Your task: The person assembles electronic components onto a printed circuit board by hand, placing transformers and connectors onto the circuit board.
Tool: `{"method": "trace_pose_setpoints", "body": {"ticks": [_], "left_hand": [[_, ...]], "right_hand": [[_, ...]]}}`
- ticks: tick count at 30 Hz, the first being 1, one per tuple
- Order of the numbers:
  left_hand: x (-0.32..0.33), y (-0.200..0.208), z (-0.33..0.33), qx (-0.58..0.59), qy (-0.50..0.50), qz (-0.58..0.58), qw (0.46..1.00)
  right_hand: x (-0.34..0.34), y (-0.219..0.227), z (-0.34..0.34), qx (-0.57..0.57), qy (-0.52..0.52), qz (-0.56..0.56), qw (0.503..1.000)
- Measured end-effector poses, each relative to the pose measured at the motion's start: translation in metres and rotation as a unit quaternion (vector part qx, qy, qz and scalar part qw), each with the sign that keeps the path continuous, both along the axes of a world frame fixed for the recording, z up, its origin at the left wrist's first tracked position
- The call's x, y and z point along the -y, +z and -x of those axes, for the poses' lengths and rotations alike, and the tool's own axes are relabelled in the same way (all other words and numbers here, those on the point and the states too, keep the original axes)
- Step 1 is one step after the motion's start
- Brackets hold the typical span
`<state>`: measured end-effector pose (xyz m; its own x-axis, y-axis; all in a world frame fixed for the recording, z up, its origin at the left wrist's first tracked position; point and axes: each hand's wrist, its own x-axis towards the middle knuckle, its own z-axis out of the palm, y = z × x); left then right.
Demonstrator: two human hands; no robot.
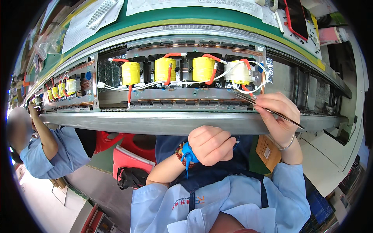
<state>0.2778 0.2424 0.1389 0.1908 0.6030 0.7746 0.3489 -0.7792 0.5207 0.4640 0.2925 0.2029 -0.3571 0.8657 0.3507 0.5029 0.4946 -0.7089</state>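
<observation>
My right hand (278, 116) pinches metal tweezers (285, 117), their tips pointing left over the near edge of a circuit board (217, 93). Close to the tips is the red-sleeved lead of the rightmost transformer (237, 73), which is wrapped partly in whitish tape. To its left, in the same row, stand three yellow-taped transformers (203, 70) with red-sleeved leads. A white cable (151, 83) runs along the row and loops round the right end. My left hand (211, 146) is curled closed in front of the rail, a small pale tip showing beside its fingers; what it holds is hidden.
The board lies between conveyor rails, with a grey front rail (155, 122) nearest me. Further left sits another similar board (74, 87), beside a co-worker (50, 151). Papers (93, 23) and a red-framed device (296, 19) lie beyond. A blue wrist strap (189, 154) circles my left wrist.
</observation>
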Motion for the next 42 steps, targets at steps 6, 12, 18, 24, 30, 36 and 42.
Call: {"method": "trace_pose_setpoints", "body": {"ticks": [6,12,18,24,30,36,42], "left_hand": [[-0.001,0.0,0.0,-0.001,0.0,-0.01,1.0],[-0.001,-0.001,0.001,-0.002,-0.005,-0.009,1.0],[-0.001,-0.002,-0.001,0.003,0.0,-0.014,1.0],[0.0,-0.005,0.0,0.005,0.003,-0.017,1.0],[-0.001,-0.004,0.001,0.005,-0.001,-0.022,1.0],[-0.001,-0.005,0.003,0.005,-0.01,-0.021,1.0],[-0.001,-0.007,0.002,0.012,-0.008,-0.026,1.0]], "right_hand": [[0.004,0.003,0.0,-0.006,0.0,0.006,1.0],[0.009,0.008,0.001,-0.006,-0.027,0.033,0.999],[0.012,0.005,0.002,-0.014,-0.038,0.04,0.998],[0.005,0.006,0.004,0.022,-0.03,-0.013,0.999],[0.003,0.006,0.01,0.06,-0.022,-0.044,0.997],[0.003,0.003,0.014,0.071,-0.036,-0.032,0.996],[0.0,0.0,0.015,0.066,-0.038,-0.018,0.997]]}}
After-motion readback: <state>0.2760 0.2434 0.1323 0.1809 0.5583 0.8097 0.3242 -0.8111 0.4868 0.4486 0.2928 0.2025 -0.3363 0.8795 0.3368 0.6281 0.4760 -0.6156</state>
